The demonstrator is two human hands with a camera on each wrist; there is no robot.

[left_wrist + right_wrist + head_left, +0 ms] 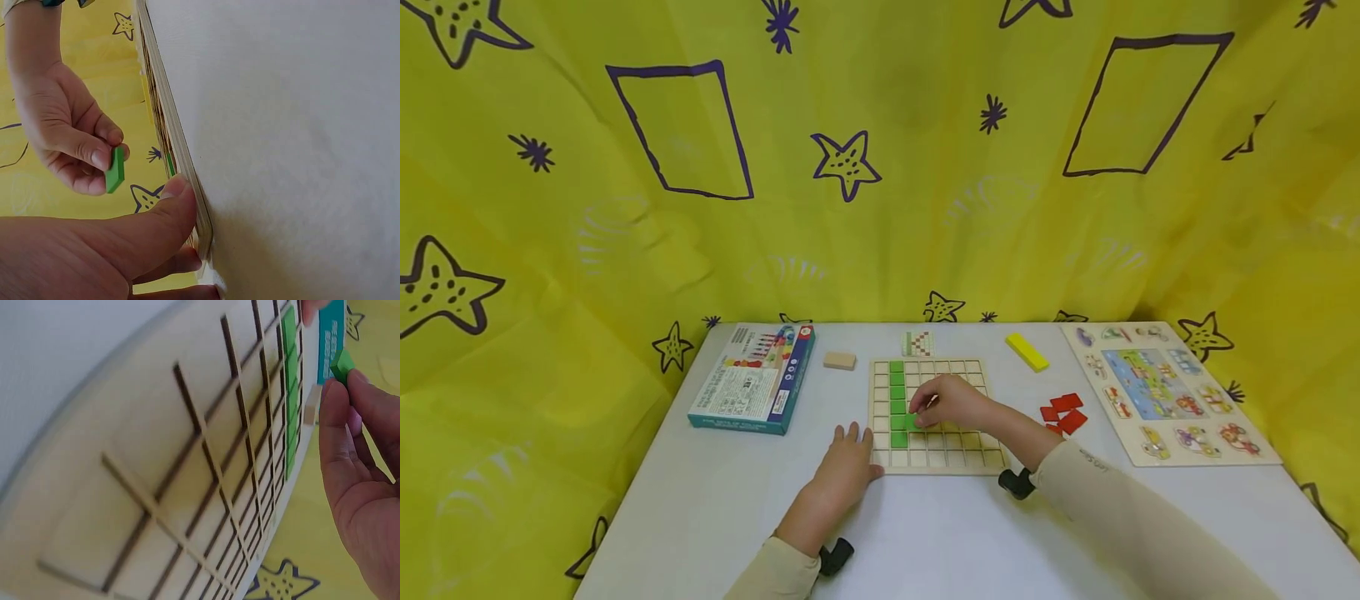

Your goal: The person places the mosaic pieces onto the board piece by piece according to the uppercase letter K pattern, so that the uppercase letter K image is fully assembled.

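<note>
A wooden grid board [958, 458] lies in the middle of the white table, with a column of green tiles [898, 393] set in its cells near the left side. Between thumb and fingertips my right hand [957, 402] pinches one green tile [115, 170], held above the board just right of that column. My left hand [844, 471] rests at the board's front left corner, fingers stretched along its side. In the left wrist view, its thumb [178, 200] lies against the board's front edge.
Behind the board is a small pattern card [917, 344]. A wooden block [839, 361] and a game box [752, 379] are to the left. On the right lie red tiles [1072, 420], a yellow bar [1027, 352] and a picture puzzle board [1172, 396]. A yellow curtain [910, 242] surrounds the table.
</note>
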